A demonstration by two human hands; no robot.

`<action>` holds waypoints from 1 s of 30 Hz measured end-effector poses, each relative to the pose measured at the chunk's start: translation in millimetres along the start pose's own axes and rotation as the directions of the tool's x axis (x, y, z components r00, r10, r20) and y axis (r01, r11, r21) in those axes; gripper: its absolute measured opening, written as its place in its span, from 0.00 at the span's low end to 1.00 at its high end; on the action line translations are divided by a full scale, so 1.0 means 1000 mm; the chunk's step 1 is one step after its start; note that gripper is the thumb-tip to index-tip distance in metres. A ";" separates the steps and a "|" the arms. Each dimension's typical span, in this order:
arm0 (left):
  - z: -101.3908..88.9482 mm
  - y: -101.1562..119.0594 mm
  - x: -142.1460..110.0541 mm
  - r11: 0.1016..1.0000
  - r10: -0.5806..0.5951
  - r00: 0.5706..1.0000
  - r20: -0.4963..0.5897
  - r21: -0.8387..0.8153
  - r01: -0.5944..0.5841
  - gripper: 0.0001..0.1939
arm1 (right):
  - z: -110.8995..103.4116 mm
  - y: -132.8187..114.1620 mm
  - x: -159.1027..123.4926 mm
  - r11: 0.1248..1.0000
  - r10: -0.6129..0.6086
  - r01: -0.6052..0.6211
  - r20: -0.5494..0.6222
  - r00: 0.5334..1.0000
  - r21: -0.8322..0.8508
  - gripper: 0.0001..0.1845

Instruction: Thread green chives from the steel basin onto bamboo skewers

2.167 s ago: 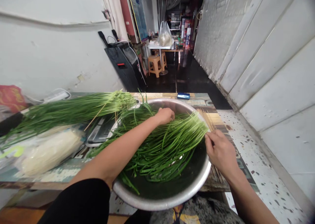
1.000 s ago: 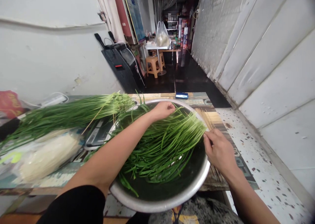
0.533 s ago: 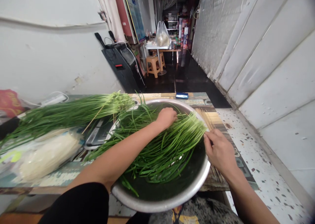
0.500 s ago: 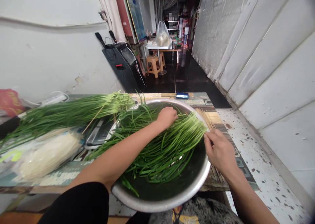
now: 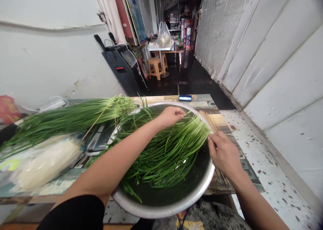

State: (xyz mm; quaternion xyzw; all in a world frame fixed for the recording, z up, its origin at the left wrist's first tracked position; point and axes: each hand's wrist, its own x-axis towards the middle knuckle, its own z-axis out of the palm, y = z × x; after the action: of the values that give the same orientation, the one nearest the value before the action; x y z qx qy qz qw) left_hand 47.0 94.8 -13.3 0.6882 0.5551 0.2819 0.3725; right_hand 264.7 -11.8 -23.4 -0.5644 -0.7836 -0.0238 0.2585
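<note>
A wide metal basin (image 5: 161, 211) holds a heap of garlic chives (image 5: 164, 152), their pale cut ends gathered toward the right rim. My left hand (image 5: 173, 116) reaches across the heap, with fingertips pinched at a green stalk near the far side. At the right rim is my right hand (image 5: 224, 152), its thumb and forefinger closed beside the pale ends; what they pinch is too small to make out. Behind that rim, a bundle of thin bamboo skewers (image 5: 210, 119) lies on the table, partly hidden by the basin and my right hand.
Left of the basin, more garlic chives (image 5: 68, 117) lie over a flat scale-like device (image 5: 97, 140), with a plastic bag of pale food (image 5: 50, 159) in front. A small blue-edged device (image 5: 185, 98) sits at the table's far edge. A black machine (image 5: 123, 66) leans by the left wall.
My left hand has shifted slightly away from me, its fingertips now nearer the far rim. My right hand stays by the pale ends. The whole view has drifted slightly.
</note>
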 end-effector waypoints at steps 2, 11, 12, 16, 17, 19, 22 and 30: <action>0.001 0.007 -0.004 0.986 -0.077 0.997 0.030 -0.145 0.080 0.12 | 0.000 0.000 0.000 1.000 0.005 -0.005 0.000 1.000 0.002 0.17; -0.019 0.021 -0.015 0.752 -0.098 0.995 -0.010 0.655 0.080 0.09 | 0.000 0.000 -0.001 1.000 -0.002 0.002 0.004 1.000 0.000 0.17; -0.023 0.021 -0.015 0.751 -0.103 0.993 0.054 0.659 0.042 0.08 | 0.000 0.000 0.000 1.000 0.001 -0.001 0.006 1.000 -0.002 0.17; -0.029 0.017 -0.011 0.986 -0.024 0.987 0.157 0.164 -0.002 0.11 | -0.001 0.000 0.000 1.000 0.008 -0.008 0.018 1.000 0.003 0.17; -0.027 0.015 -0.010 0.999 -0.045 0.994 0.096 0.020 0.043 0.12 | -0.001 -0.001 0.000 1.000 0.009 -0.009 0.018 1.000 0.007 0.17; -0.020 0.014 -0.007 0.971 -0.118 0.993 0.028 -0.204 0.121 0.12 | -0.001 -0.001 0.000 1.000 0.016 -0.016 0.014 1.000 0.011 0.17; -0.007 0.014 -0.006 0.904 -0.189 0.981 0.052 -0.380 0.194 0.09 | -0.001 -0.001 -0.001 1.000 0.020 -0.020 0.014 1.000 0.015 0.17; 0.006 0.015 -0.007 0.842 -0.245 0.969 0.014 -0.493 0.220 0.05 | 0.000 0.000 0.000 0.999 0.014 -0.014 0.004 1.000 0.044 0.16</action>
State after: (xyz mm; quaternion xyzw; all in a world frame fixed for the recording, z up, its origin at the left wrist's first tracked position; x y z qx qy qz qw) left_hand 58.7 85.1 -3.9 0.4913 0.5535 0.3835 0.5524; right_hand 264.7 -12.3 -23.4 -0.5641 -0.7805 -0.0036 0.2693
